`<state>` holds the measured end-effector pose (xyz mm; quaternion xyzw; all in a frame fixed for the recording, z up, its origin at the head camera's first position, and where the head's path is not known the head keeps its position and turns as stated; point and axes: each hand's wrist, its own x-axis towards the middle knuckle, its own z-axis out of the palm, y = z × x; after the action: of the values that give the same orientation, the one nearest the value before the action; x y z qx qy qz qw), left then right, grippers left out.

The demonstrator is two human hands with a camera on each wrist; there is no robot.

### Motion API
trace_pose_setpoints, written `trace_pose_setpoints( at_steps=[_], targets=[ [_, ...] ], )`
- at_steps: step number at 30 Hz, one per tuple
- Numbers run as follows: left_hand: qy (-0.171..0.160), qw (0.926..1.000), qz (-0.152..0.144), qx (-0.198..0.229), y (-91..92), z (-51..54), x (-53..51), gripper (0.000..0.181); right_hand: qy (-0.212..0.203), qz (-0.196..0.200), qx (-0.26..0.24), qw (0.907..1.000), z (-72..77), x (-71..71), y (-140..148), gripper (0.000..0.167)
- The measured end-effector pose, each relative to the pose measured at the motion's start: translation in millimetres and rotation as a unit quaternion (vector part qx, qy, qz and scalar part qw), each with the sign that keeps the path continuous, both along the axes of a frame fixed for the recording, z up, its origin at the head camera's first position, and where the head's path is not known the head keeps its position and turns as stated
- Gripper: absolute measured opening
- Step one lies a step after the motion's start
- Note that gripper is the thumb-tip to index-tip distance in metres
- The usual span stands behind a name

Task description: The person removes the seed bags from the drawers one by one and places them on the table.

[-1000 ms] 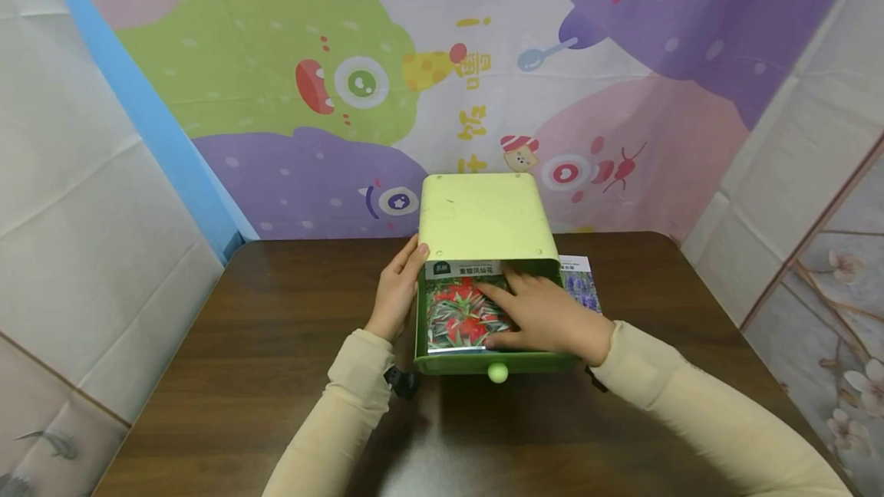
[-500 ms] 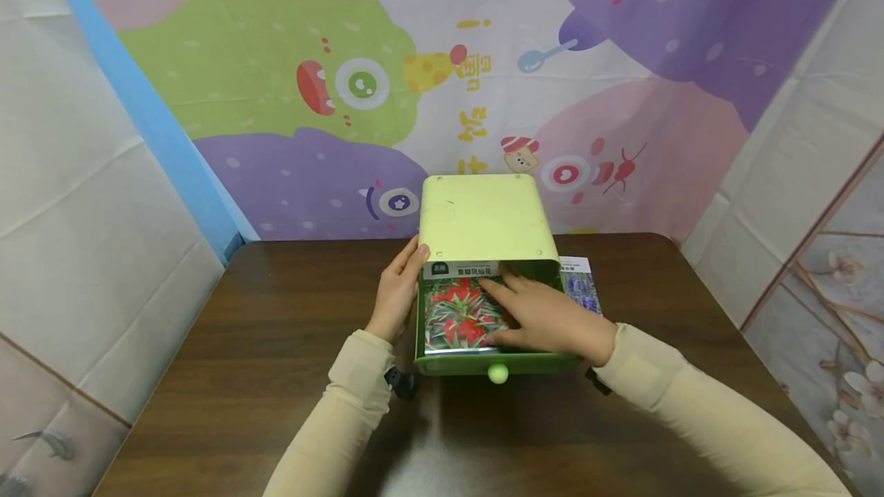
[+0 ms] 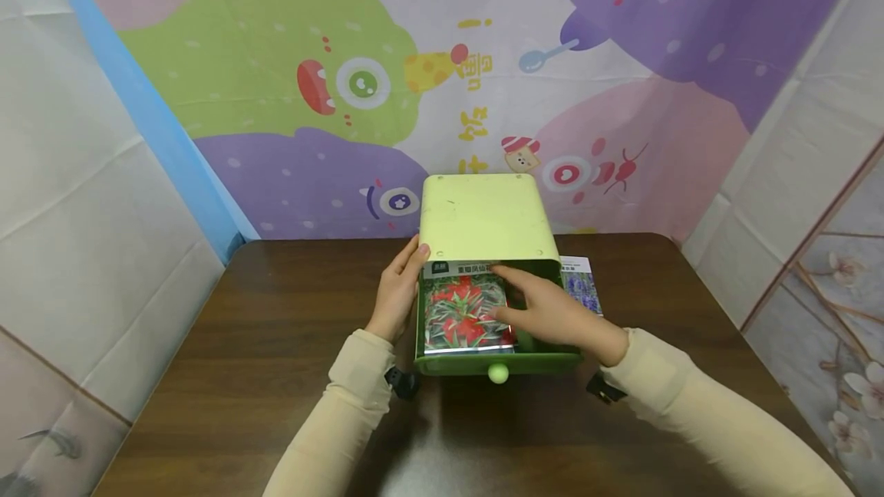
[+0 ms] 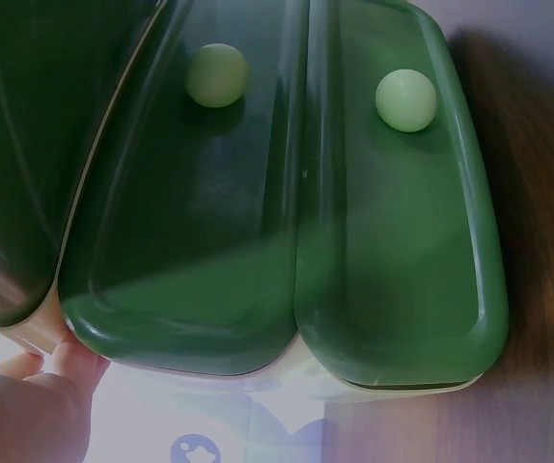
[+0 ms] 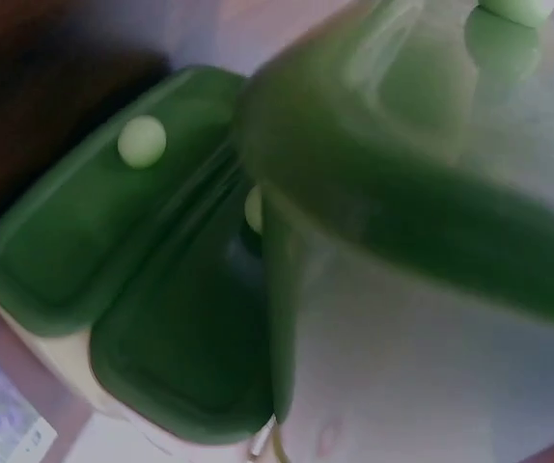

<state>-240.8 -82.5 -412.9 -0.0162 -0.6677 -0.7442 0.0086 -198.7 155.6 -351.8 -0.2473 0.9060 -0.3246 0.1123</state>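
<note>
A small pale yellow-green drawer cabinet [image 3: 486, 213] stands on the table with its green top drawer [image 3: 456, 364] pulled out. Inside the drawer, on its left side, lies a flat packet [image 3: 464, 317] with red flowers printed on it. My right hand [image 3: 552, 313] reaches over the drawer's right side, thumb and forefinger spread at the packet's right edge; its other fingers are hidden. My left hand [image 3: 399, 290] rests against the cabinet's left side, thumb near the upper front corner. In the left wrist view, the left hand's fingers [image 4: 69, 371] touch the cabinet's side.
Two closed lower drawers, a middle drawer [image 4: 200, 212] and a bottom drawer [image 4: 402, 241], have round knobs. Another packet [image 3: 582, 286] with purple flowers lies right of the cabinet. A cartoon-print cloth [image 3: 276, 60] hangs behind the brown wooden table [image 3: 290, 313].
My right hand has drawn back slightly to the right, uncovering more of the red-flower packet and the drawer's bottom. The left hand and the cabinet stay in place.
</note>
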Motion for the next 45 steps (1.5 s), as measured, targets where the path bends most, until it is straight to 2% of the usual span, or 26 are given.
trace_pose_setpoints(
  at_steps=[5,10,16,23,26,29,30,33,37,45],
  targets=[
    [0.000,1.0000,-0.004,0.005,0.5,0.8,0.6,0.060,-0.079,-0.021,-0.093,0.9924,-3.7,-2.5,0.9,0.072],
    [0.001,1.0000,-0.004,0.002,0.5,0.7,0.4,0.061,-0.112,-0.066,-0.148,0.9804,-6.7,-4.6,0.3,0.071],
    [0.001,1.0000,-0.004,0.007,0.5,1.1,0.1,0.061,-0.145,-0.097,-0.164,0.9709,-4.9,-9.2,0.4,0.068],
    [0.005,1.0000,0.001,-0.007,0.2,0.7,1.1,0.061,-0.215,-0.091,-0.184,0.9546,-6.7,-12.2,0.1,0.068],
    [0.006,0.9999,0.002,-0.011,0.2,0.6,1.0,0.061,-0.228,-0.081,-0.184,0.9527,-8.1,-12.0,-1.0,0.062],
    [0.005,0.9999,0.001,-0.016,0.0,0.2,1.1,0.062,-0.233,-0.063,-0.186,0.9523,-9.7,-11.6,-2.7,0.022],
    [0.004,0.9999,0.000,-0.016,-0.1,0.1,1.1,0.062,-0.233,-0.056,-0.185,0.9531,-10.1,-11.2,-3.1,0.014],
    [0.004,0.9998,0.000,-0.017,-0.2,-0.2,1.4,0.063,-0.232,-0.040,-0.178,0.9555,-10.6,-10.2,-4.3,0.033],
    [0.007,0.9999,-0.001,-0.016,0.1,0.0,1.8,0.063,-0.227,-0.032,-0.162,0.9598,-10.2,-8.7,-5.0,0.030],
    [0.008,0.9999,0.000,-0.011,0.2,-1.1,0.8,0.061,-0.210,-0.079,-0.183,0.9573,-7.4,-9.1,-4.3,0.037]
  ],
)
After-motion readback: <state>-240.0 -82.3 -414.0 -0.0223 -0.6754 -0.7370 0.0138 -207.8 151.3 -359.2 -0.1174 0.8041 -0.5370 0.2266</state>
